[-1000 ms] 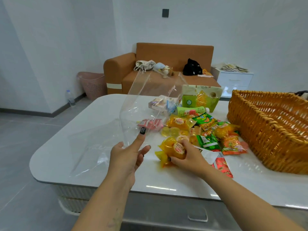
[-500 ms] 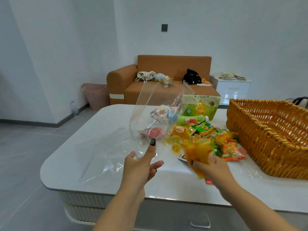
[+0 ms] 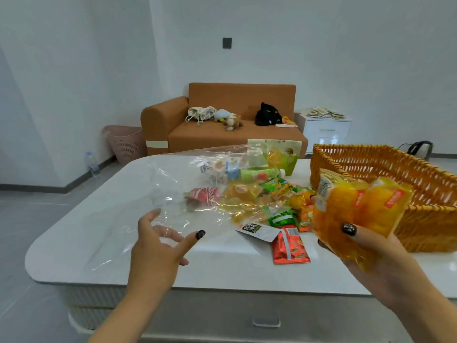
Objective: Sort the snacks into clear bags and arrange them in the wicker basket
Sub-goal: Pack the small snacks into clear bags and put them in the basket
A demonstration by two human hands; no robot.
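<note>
A white surface [image 3: 222, 268] fills the foreground, with an orange sofa [image 3: 222, 134] against the far wall behind it. On the surface's right end sits the wicker basket [image 3: 420, 194], nothing visible inside the part I can see. A clear bag [image 3: 178, 194] lies crumpled and spread over the middle of the surface, draping across the left part of the snack pile [image 3: 267, 194], which lies just left of the basket. Nearest the front edge of that pile are a white sachet [image 3: 259, 231] and a red packet [image 3: 290, 247], touching each other. The right hand [image 3: 376, 256] is raised in front of the basket's near corner, thumb and fingers curled round a bundle of yellow packs [image 3: 358, 209] held upright. The left hand [image 3: 158, 248] hovers at the bag's near edge, its fingers [image 3: 148, 219] spread wide apart; whether they touch the film I cannot tell, and they grip nothing that I can see.
</note>
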